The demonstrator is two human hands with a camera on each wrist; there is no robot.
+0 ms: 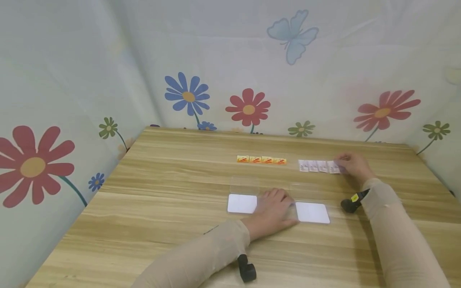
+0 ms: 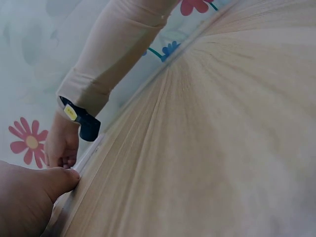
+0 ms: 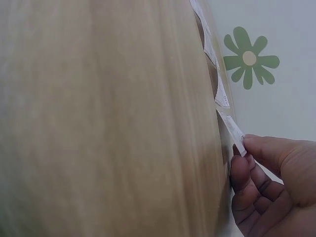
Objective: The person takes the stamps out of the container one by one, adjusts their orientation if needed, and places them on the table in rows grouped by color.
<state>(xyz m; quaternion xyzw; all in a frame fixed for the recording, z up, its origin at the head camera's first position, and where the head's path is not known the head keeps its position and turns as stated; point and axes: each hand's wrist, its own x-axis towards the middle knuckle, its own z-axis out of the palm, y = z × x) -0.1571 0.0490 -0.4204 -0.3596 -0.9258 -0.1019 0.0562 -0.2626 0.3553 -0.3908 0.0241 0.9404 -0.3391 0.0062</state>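
Observation:
In the head view my right hand [image 1: 353, 167] is at the right end of a row of small white packets with purple print [image 1: 313, 166]. Its thumb and fingers pinch the end white packet [image 3: 236, 136], which is tilted up off the table in the right wrist view. My left hand [image 1: 271, 212] rests on the table between two flat cases with white inserts, the left case [image 1: 242, 203] and the right case [image 1: 312, 212]. The left thumb [image 2: 64, 181] reaches the right case's near left corner. Clear lids lie folded back behind both cases.
A row of small yellow-and-red packets [image 1: 261, 160] lies left of the white ones. The wood-grain table [image 1: 144, 192] backs onto a flower-printed curtain [image 1: 216, 52]. A black wrist camera [image 1: 354, 201] is strapped on the right wrist, another [image 1: 246, 269] on the left.

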